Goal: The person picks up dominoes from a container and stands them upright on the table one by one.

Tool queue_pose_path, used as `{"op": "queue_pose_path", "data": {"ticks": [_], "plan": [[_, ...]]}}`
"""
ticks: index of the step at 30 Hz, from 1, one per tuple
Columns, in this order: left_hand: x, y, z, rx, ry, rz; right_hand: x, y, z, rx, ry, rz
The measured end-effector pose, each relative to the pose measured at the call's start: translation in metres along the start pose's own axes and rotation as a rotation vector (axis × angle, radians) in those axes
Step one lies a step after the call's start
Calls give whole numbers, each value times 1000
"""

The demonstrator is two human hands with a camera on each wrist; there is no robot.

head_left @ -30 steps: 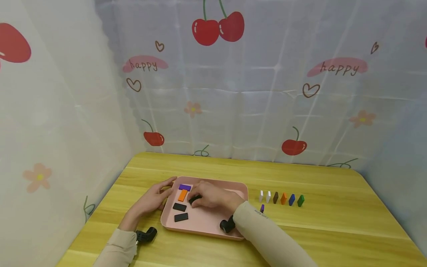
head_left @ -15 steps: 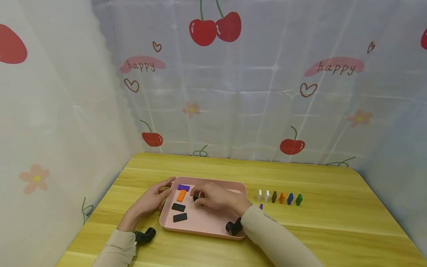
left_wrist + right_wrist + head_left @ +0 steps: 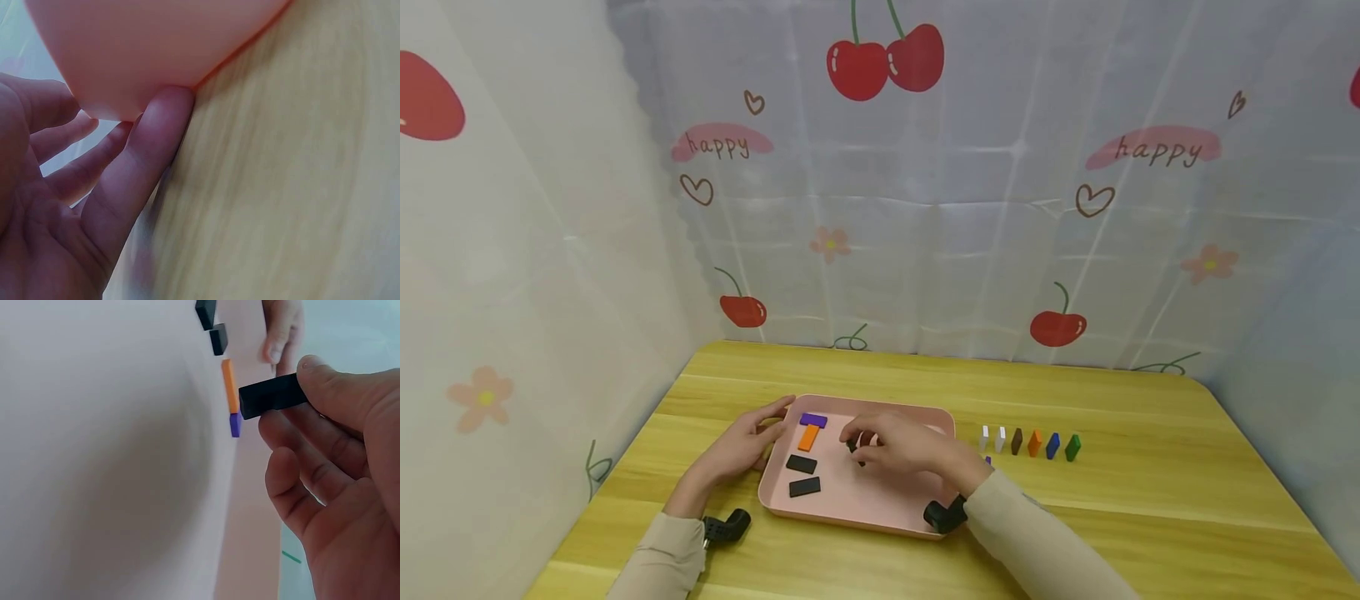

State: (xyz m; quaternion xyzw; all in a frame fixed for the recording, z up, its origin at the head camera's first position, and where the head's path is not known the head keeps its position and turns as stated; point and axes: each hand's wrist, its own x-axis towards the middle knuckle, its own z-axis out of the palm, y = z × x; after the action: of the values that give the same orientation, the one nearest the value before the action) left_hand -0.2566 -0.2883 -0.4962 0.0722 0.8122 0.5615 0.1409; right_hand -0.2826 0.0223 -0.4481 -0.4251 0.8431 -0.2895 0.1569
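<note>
Over the pink tray (image 3: 857,521) my right hand (image 3: 898,446) pinches a black domino (image 3: 272,397) between thumb and fingers, raised off the tray floor in the right wrist view. My left hand (image 3: 745,442) touches the tray's left end, its thumb (image 3: 165,125) against the outer wall and its fingers fairly straight. Along the left part of the tray lie a purple domino (image 3: 814,421), an orange domino (image 3: 808,437) touching it, and two black dominoes, one (image 3: 801,464) above the other (image 3: 805,487).
Right of the tray, a row of upright dominoes stands on the wooden table (image 3: 1150,500): two white, then brown (image 3: 1017,442), orange, blue (image 3: 1053,447) and green (image 3: 1072,447). Another purple domino (image 3: 988,460) is partly hidden by my right arm. A cherry-printed curtain (image 3: 925,250) hangs behind.
My right hand has moved right across the tray with the black domino in its grip. The left hand stays at the tray's left end.
</note>
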Motion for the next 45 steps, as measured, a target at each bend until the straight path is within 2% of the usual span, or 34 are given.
{"op": "queue_pose_path", "data": {"ticks": [3, 12, 20, 25, 33, 38, 45], "plan": [[0, 0, 0, 0, -3, 5, -6, -2, -3, 0, 2, -4], [0, 1, 0, 18, 5, 13, -25, -10, -6, -9, 8, -83], [-1, 0, 0, 28, 13, 13, -42, -14, -8, -22, 35, -66], [-1, -1, -1, 35, 3, 29, -56, -10, -8, 13, 66, -79], [-2, -1, 0, 28, 0, 22, -78, -2, -6, 146, 81, -76], [-2, 0, 0, 34, 10, 19, -90, 2, -5, 152, 95, -67], [-2, 1, 1, 36, 13, 11, -105, 6, -3, 161, 122, -108]]}}
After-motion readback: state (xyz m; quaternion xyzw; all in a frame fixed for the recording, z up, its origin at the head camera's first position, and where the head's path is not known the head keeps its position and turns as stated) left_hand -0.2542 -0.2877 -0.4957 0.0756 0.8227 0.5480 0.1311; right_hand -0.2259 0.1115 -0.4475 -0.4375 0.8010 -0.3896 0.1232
